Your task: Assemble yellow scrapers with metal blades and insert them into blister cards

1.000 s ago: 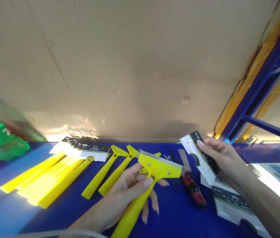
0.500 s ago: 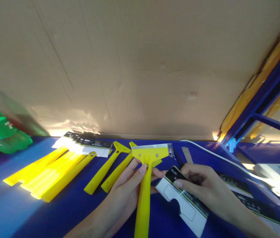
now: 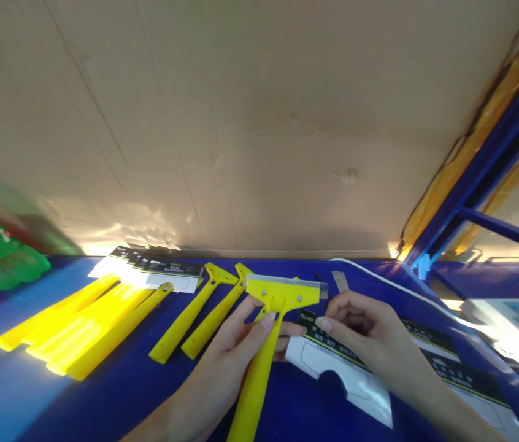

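My left hand (image 3: 236,344) is closed round the neck of a yellow scraper (image 3: 259,374), thumb on top. The scraper's wide head points away from me, with two screws and a blade strip along its far edge. Between the thumb and fingers of my right hand (image 3: 363,331) is a black-and-white cardboard sleeve (image 3: 333,368) with a rounded cutout. The sleeve's left end is close to my left fingertips, just right of the scraper's neck. Whether those fingertips touch it I cannot tell.
Yellow scrapers (image 3: 98,331) with card sleeves (image 3: 167,270) on their heads lie at the left. Two bare scrapers (image 3: 186,313) lie beside them. More sleeves (image 3: 466,380) are at the right, near a white cable (image 3: 402,291). A green bottle (image 3: 2,252) and blue frame (image 3: 471,166) flank the table.
The held scraper has tilted, its head shifting slightly right and its handle swinging left. The sleeve in my right hand has turned flatter. The whole view has shifted a little.
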The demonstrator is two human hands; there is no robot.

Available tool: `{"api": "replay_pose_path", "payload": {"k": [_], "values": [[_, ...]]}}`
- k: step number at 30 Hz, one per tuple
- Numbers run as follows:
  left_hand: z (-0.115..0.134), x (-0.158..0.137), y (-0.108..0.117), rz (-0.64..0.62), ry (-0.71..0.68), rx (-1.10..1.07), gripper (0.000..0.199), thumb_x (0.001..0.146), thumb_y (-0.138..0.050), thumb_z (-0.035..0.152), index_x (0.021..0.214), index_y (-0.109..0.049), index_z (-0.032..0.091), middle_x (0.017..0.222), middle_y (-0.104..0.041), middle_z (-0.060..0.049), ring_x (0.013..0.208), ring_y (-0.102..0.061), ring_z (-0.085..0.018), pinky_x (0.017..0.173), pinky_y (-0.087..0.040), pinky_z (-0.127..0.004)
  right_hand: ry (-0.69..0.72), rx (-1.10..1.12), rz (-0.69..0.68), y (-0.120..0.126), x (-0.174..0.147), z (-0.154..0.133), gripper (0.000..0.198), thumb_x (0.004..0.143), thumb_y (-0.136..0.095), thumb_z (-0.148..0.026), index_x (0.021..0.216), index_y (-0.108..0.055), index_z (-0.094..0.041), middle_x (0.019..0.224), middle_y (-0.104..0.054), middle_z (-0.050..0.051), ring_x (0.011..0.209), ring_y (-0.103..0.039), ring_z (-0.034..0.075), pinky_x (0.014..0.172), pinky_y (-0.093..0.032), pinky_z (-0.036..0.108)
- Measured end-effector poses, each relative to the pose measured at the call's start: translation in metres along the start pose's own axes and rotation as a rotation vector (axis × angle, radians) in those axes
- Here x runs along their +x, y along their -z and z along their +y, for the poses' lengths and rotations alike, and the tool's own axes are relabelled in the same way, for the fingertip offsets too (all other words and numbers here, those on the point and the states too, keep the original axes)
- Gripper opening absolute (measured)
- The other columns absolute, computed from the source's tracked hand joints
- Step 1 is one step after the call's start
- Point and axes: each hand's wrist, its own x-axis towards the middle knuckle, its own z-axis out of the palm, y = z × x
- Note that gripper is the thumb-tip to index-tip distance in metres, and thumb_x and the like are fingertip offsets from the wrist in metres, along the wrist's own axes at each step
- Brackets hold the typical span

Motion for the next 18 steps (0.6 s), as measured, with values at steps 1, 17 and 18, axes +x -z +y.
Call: {"api": "replay_pose_path", "payload": {"k": [1,17,18], "values": [[-0.001,0.002,0.001,0.045,-0.045,-0.013,0.036,0.088,-0.079,0.035,0.113,-0.058,0.02,0.097,-0.082,-0.01,0.094,-0.079,-0.026,0.088,-0.061,-0.036,0.012,-0.029,0.004,0.002,0.0,0.0,0.029,0.076,-0.083,-0.046,0.08,-0.07,-0.021,0.072,-0.072,0.002,0.066,-0.066,0.018,0.06,-0.051,0.027],[0.008,0.0,-0.006,0.255,-0.088,-0.056,0.03,0.085,-0.079,0.028,0.104,-0.056,0.022,0.097,-0.082,-0.01,0.094,-0.079,-0.032,0.088,-0.062,-0.044,-0.055,-0.098,-0.058,0.019,-0.001,-0.002,0.029,0.083,-0.079,-0.048,0.087,-0.068,-0.021,0.074,-0.064,-0.001,0.068,-0.057,0.015,0.058,-0.044,0.026],[0.01,0.0,-0.008,0.257,-0.087,-0.064,0.027,0.087,-0.077,0.026,0.104,-0.056,0.022,0.094,-0.081,-0.008,0.092,-0.079,-0.031,0.084,-0.063,-0.042,-0.055,-0.076,-0.074,0.019,-0.002,-0.003,0.029,0.085,-0.077,-0.049,0.088,-0.067,-0.022,0.071,-0.06,-0.003,0.065,-0.055,0.014,0.056,-0.043,0.024]]}}
